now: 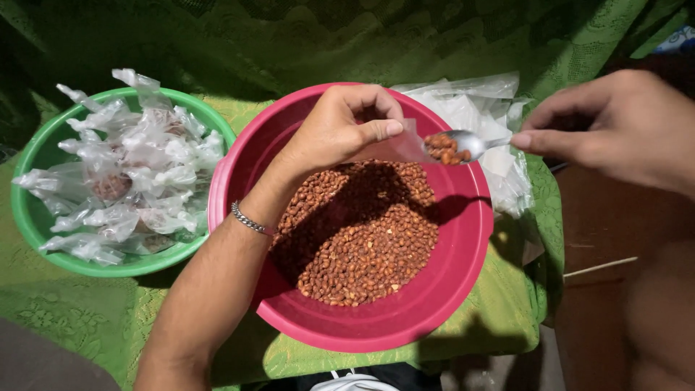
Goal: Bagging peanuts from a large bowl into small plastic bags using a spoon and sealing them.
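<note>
- The left hand point(340, 130) hovers over the pink bowl point(463, 289), fingers curled and thumb pressed forward, pinching open the mouth of a small clear plastic bag point(409, 145).
- The right hand point(615, 127) comes in from the right, fingertips closed on the handle of a metal spoon point(469, 143); the spoon's bowl carries a heap of reddish-brown peanuts and sits right at the bag's opening.
- A silver chain bracelet point(250, 219) circles the left wrist.
- Filled packets point(127, 166): many small clear bags, twisted at the top, are piled in the green bowl point(32, 217) at the left; brown contents show through a few, most look white and crumpled.
- Empty clear bags point(485, 108) lie in a loose stack behind the pink bowl, to the right, partly hidden by the spoon and the bowl's rim.
- The held bag is nearly see-through and hard to trace; whether anything is in it cannot be told.
- The right edge is blurred and dark; the brown surface point(615, 217) there is unclear.
- The pink bowl holds a mound of peanuts point(362, 239), part of it shaded by the left arm.
- Both bowls stand on a counter covered by a green lace cloth point(87, 311).
</note>
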